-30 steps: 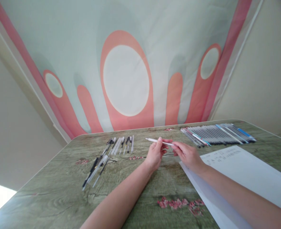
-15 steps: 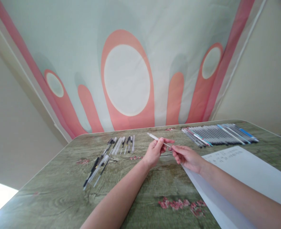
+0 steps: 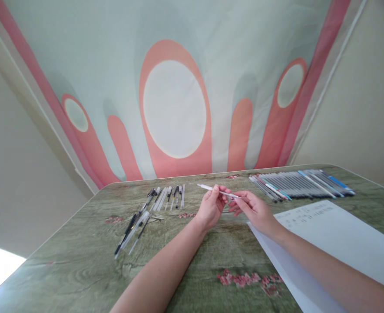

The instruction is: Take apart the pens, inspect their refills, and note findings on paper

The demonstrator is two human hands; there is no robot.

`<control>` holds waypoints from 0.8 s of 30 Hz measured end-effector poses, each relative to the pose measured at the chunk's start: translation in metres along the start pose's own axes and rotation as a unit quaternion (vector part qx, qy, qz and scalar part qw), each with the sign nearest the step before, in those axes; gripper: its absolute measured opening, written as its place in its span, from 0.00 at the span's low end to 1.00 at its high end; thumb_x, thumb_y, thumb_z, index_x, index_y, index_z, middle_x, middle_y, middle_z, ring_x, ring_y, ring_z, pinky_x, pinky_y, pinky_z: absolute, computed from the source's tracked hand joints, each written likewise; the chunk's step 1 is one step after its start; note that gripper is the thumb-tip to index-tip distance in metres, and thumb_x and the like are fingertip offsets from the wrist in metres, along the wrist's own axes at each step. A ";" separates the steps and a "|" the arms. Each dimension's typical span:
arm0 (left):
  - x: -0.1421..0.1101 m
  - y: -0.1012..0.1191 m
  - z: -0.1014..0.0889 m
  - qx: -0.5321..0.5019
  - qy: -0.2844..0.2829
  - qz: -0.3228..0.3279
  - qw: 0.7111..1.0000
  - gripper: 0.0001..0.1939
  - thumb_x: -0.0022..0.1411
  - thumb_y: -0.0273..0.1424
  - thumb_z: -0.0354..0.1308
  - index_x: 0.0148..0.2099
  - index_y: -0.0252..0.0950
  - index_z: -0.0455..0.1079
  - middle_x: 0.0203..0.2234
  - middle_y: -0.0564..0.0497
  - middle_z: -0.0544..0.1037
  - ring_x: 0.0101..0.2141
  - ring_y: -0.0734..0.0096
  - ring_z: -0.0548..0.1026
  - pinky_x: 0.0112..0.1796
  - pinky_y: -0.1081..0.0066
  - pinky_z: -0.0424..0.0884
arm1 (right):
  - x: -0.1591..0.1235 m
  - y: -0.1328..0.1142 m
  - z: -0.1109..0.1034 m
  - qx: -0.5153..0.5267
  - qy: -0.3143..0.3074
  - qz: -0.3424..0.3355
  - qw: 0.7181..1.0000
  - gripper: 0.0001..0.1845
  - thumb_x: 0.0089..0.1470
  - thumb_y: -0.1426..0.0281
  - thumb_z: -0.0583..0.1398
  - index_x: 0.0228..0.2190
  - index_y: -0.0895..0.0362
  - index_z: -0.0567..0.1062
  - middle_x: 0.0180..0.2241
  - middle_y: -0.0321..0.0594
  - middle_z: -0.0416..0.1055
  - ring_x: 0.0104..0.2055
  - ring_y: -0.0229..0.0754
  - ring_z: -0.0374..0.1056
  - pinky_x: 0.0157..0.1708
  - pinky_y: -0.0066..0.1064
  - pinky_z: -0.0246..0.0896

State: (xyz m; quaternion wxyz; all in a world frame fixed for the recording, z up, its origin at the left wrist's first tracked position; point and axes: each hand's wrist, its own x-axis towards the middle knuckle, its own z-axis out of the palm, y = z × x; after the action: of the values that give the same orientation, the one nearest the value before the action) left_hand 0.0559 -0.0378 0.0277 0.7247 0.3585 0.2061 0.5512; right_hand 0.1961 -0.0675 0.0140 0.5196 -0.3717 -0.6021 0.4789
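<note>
A slim whitish pen (image 3: 205, 187) is held in the air over the middle of the table, its narrow tip pointing left. My left hand (image 3: 210, 208) is closed round its middle, thumb on top. At its right end my right hand (image 3: 255, 211) pinches it between thumb and fingers. Whether a separate part, such as a refill, sits in the right fingers is too small to tell. Below and right of my right hand lies a white paper sheet (image 3: 329, 243) with rows of small dark marks near its far edge.
Left of my hands lie several loose pen parts (image 3: 159, 199), clear tubes, caps and thin refills, with a darker pile (image 3: 131, 230) nearer me. A long row of grey pens (image 3: 286, 184), some blue or white, lies at the back right. The wood-patterned table (image 3: 81, 261) meets a printed backdrop.
My right hand has moved in closer to my left along the pen. The thin stretch between the hands is shorter, and the pen lies a little flatter.
</note>
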 end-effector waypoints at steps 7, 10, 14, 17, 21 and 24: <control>-0.002 -0.002 0.003 -0.026 -0.003 -0.011 1.000 0.11 0.57 0.36 0.52 0.33 0.31 0.66 0.28 0.49 0.71 0.23 0.81 0.64 0.30 0.77 0.62 | 0.000 0.006 -0.021 -0.330 0.024 -0.143 0.933 0.15 0.53 0.63 0.52 0.41 0.53 0.68 0.39 0.43 0.71 0.36 0.44 0.69 0.41 0.38 0.61; -0.004 -0.006 0.004 -0.030 0.007 -0.020 0.999 0.12 0.56 0.36 0.52 0.33 0.31 0.66 0.28 0.49 0.72 0.24 0.81 0.65 0.29 0.77 0.62 | 0.001 0.008 -0.026 -0.385 0.028 -0.157 0.909 0.14 0.53 0.62 0.51 0.38 0.54 0.70 0.36 0.44 0.72 0.36 0.46 0.69 0.39 0.37 0.60; -0.006 -0.009 0.005 -0.026 0.013 -0.023 0.999 0.13 0.56 0.37 0.52 0.34 0.31 0.67 0.32 0.46 0.73 0.24 0.81 0.64 0.28 0.77 0.62 | 0.000 0.007 -0.018 -0.336 0.043 -0.095 0.936 0.15 0.54 0.59 0.49 0.32 0.54 0.70 0.26 0.40 0.72 0.25 0.41 0.69 0.29 0.33 0.62; -0.008 -0.006 0.005 0.000 -0.002 -0.018 1.000 0.14 0.56 0.38 0.52 0.37 0.32 0.68 0.41 0.45 0.71 0.23 0.83 0.63 0.26 0.77 0.61 | -0.001 0.004 -0.009 -0.192 0.005 0.010 0.981 0.18 0.54 0.55 0.47 0.28 0.55 0.66 0.19 0.35 0.67 0.18 0.38 0.66 0.20 0.29 0.60; -0.009 0.000 0.004 0.023 -0.020 -0.027 0.999 0.15 0.56 0.39 0.52 0.37 0.32 0.68 0.43 0.45 0.70 0.22 0.84 0.63 0.26 0.77 0.61 | 0.000 -0.001 -0.005 0.009 -0.039 0.128 0.991 0.20 0.52 0.52 0.47 0.25 0.57 0.63 0.14 0.29 0.61 0.13 0.33 0.60 0.14 0.24 0.55; -0.007 -0.001 0.002 0.014 -0.027 -0.026 0.999 0.15 0.56 0.38 0.52 0.36 0.31 0.68 0.38 0.44 0.73 0.23 0.82 0.65 0.29 0.76 0.62 | 0.001 -0.003 -0.007 0.079 -0.069 0.180 0.978 0.20 0.52 0.52 0.48 0.25 0.57 0.62 0.14 0.28 0.58 0.13 0.30 0.57 0.14 0.22 0.52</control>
State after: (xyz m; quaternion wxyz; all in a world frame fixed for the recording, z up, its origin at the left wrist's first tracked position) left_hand 0.0563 -0.0448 0.0275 0.7391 0.3777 0.2034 0.5194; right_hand 0.2026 -0.0658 0.0172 0.4097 -0.3979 -0.5202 0.6350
